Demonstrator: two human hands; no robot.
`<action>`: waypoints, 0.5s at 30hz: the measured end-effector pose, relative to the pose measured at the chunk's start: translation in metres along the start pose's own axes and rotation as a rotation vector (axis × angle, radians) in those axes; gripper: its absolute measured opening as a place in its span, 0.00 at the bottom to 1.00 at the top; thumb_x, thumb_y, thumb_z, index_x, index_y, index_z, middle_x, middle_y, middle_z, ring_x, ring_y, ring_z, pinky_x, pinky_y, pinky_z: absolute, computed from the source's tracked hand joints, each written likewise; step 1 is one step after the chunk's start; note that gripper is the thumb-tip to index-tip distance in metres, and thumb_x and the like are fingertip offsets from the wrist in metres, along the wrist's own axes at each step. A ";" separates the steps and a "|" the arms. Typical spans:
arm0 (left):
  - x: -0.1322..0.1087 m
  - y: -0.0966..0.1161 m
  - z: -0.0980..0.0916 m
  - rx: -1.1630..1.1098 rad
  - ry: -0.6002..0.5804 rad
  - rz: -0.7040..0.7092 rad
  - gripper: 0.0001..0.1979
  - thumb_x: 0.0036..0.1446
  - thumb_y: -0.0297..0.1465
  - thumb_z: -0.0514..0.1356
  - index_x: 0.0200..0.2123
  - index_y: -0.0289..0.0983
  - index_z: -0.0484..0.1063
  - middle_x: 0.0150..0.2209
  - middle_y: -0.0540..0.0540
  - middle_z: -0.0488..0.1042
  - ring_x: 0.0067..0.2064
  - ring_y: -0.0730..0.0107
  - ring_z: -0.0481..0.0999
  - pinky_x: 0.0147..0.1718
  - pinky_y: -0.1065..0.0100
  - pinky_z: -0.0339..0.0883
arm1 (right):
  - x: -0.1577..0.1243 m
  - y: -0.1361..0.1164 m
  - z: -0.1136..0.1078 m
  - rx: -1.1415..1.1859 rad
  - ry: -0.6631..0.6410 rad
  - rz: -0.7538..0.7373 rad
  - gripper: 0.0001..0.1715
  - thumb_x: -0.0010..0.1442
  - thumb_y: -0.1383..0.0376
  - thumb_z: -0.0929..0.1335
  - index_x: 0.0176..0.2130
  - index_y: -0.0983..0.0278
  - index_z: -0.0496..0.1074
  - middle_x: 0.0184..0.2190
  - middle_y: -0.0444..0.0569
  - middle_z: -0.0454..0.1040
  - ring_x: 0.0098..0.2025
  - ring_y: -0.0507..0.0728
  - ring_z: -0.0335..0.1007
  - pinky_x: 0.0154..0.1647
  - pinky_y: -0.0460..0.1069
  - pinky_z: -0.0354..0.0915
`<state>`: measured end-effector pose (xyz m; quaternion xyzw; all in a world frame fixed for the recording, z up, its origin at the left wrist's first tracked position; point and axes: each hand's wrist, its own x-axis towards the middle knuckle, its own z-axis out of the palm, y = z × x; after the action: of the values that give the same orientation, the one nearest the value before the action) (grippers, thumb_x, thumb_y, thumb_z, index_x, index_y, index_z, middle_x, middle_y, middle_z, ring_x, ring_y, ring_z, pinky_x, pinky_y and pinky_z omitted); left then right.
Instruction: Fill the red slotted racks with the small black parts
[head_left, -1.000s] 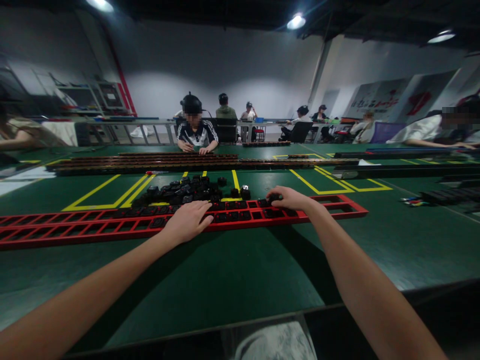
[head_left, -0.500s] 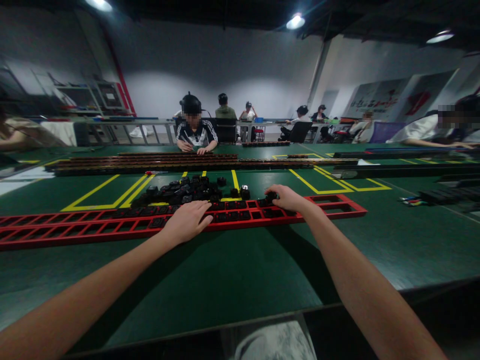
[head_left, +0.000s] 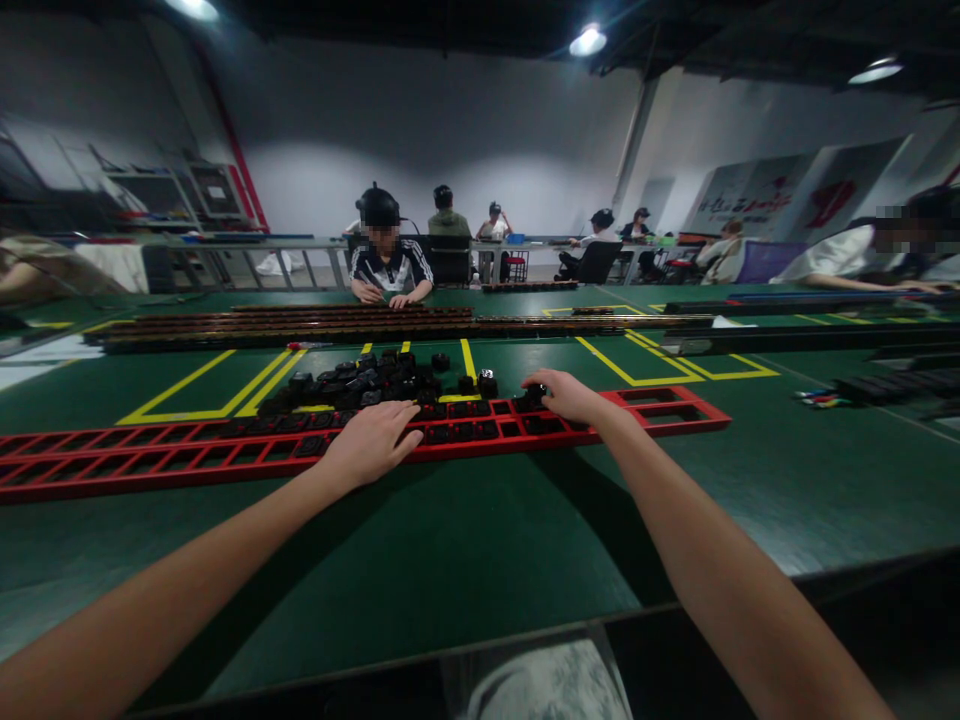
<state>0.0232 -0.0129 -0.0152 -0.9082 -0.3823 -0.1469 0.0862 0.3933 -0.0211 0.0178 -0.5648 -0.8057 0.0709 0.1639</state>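
A long red frame (head_left: 465,454) with two rows of rectangular openings lies across the green table, and black block-like parts sit in several of its openings. My left hand (head_left: 371,442) rests on the frame left of centre, palm down, fingers stretched out and thumb apart. Further right, my right hand (head_left: 571,397) has its fingers curled round a small black block (head_left: 534,394) at the frame's far row. Its fingertips partly cover that block. Just behind the frame lies a pile of loose black blocks (head_left: 367,378).
A few black blocks, one with a shiny top (head_left: 487,380), lie right of the pile. Long dark rails (head_left: 300,325) stretch across the table behind. Cables with coloured ends (head_left: 817,400) lie at right. A co-worker (head_left: 390,265) sits opposite; others sit at both sides.
My right hand has shifted slightly left with the black block, which sits a little lower against the frame. My left hand stays in place on the frame.
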 end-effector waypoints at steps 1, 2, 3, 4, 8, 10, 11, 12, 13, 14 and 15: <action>0.000 0.000 0.000 0.004 -0.003 0.003 0.26 0.69 0.41 0.48 0.60 0.32 0.70 0.61 0.36 0.71 0.63 0.54 0.69 0.63 0.55 0.60 | 0.000 0.000 0.000 -0.002 0.003 -0.008 0.30 0.53 0.79 0.62 0.53 0.63 0.75 0.54 0.53 0.75 0.56 0.59 0.69 0.62 0.54 0.62; 0.000 0.000 0.000 0.010 -0.005 0.005 0.26 0.69 0.41 0.48 0.60 0.31 0.70 0.61 0.36 0.71 0.63 0.54 0.69 0.63 0.55 0.61 | 0.000 0.000 0.000 -0.005 0.005 -0.015 0.31 0.53 0.79 0.62 0.53 0.63 0.75 0.54 0.53 0.75 0.57 0.59 0.69 0.63 0.54 0.62; 0.000 0.000 0.000 0.014 -0.006 0.007 0.26 0.69 0.41 0.48 0.60 0.31 0.69 0.61 0.36 0.71 0.63 0.53 0.69 0.63 0.55 0.61 | 0.000 -0.001 0.000 -0.008 0.006 -0.019 0.32 0.52 0.80 0.62 0.53 0.63 0.75 0.54 0.53 0.75 0.57 0.59 0.69 0.63 0.54 0.62; 0.000 0.000 0.000 0.017 -0.005 0.009 0.26 0.69 0.41 0.47 0.60 0.31 0.70 0.61 0.36 0.71 0.63 0.54 0.69 0.63 0.55 0.60 | 0.000 -0.001 -0.001 -0.011 0.004 -0.017 0.31 0.52 0.79 0.62 0.53 0.63 0.75 0.54 0.53 0.75 0.57 0.59 0.69 0.62 0.54 0.62; 0.000 0.000 0.001 0.012 0.002 0.012 0.26 0.69 0.41 0.47 0.60 0.31 0.70 0.61 0.36 0.71 0.63 0.54 0.69 0.63 0.55 0.60 | -0.001 -0.003 -0.004 -0.003 -0.016 -0.009 0.26 0.56 0.74 0.65 0.53 0.64 0.75 0.54 0.55 0.75 0.56 0.61 0.70 0.61 0.55 0.63; 0.000 -0.001 0.001 0.010 0.000 0.011 0.26 0.69 0.41 0.47 0.60 0.31 0.69 0.61 0.36 0.70 0.63 0.53 0.69 0.63 0.54 0.60 | -0.002 -0.002 -0.005 -0.004 -0.006 -0.021 0.21 0.59 0.70 0.67 0.52 0.64 0.76 0.52 0.55 0.76 0.54 0.61 0.71 0.60 0.55 0.64; 0.000 -0.001 0.001 0.010 -0.002 0.008 0.26 0.69 0.41 0.47 0.60 0.31 0.69 0.61 0.36 0.70 0.63 0.53 0.69 0.63 0.54 0.60 | -0.002 -0.002 -0.005 -0.009 0.004 -0.027 0.19 0.60 0.69 0.67 0.51 0.64 0.77 0.51 0.55 0.77 0.53 0.61 0.72 0.59 0.55 0.64; 0.000 -0.001 0.001 0.009 -0.003 0.006 0.26 0.69 0.41 0.48 0.60 0.31 0.69 0.62 0.36 0.70 0.63 0.53 0.68 0.63 0.54 0.60 | -0.001 -0.001 -0.004 -0.019 0.014 -0.027 0.17 0.61 0.69 0.67 0.49 0.64 0.77 0.49 0.55 0.77 0.51 0.61 0.72 0.57 0.54 0.65; 0.000 -0.001 0.001 0.009 -0.004 0.003 0.26 0.69 0.41 0.48 0.60 0.31 0.69 0.62 0.36 0.70 0.63 0.53 0.68 0.63 0.55 0.60 | -0.001 0.000 -0.003 -0.030 0.024 -0.023 0.16 0.61 0.69 0.68 0.48 0.64 0.77 0.48 0.54 0.78 0.50 0.60 0.73 0.56 0.54 0.66; 0.000 -0.001 0.001 0.009 -0.005 0.001 0.26 0.69 0.41 0.48 0.60 0.31 0.69 0.62 0.36 0.70 0.63 0.53 0.68 0.63 0.55 0.60 | -0.001 0.001 -0.002 -0.039 0.034 -0.018 0.15 0.60 0.71 0.68 0.47 0.64 0.77 0.47 0.54 0.78 0.49 0.60 0.73 0.56 0.54 0.67; 0.000 0.000 0.001 0.009 -0.005 -0.001 0.26 0.69 0.41 0.48 0.60 0.31 0.69 0.62 0.36 0.70 0.63 0.54 0.68 0.63 0.55 0.60 | -0.001 0.002 -0.001 -0.044 0.046 -0.013 0.16 0.60 0.72 0.68 0.47 0.64 0.77 0.47 0.54 0.78 0.49 0.60 0.73 0.55 0.54 0.67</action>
<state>0.0232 -0.0123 -0.0166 -0.9080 -0.3834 -0.1431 0.0892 0.3959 -0.0209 0.0184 -0.5644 -0.8068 0.0390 0.1703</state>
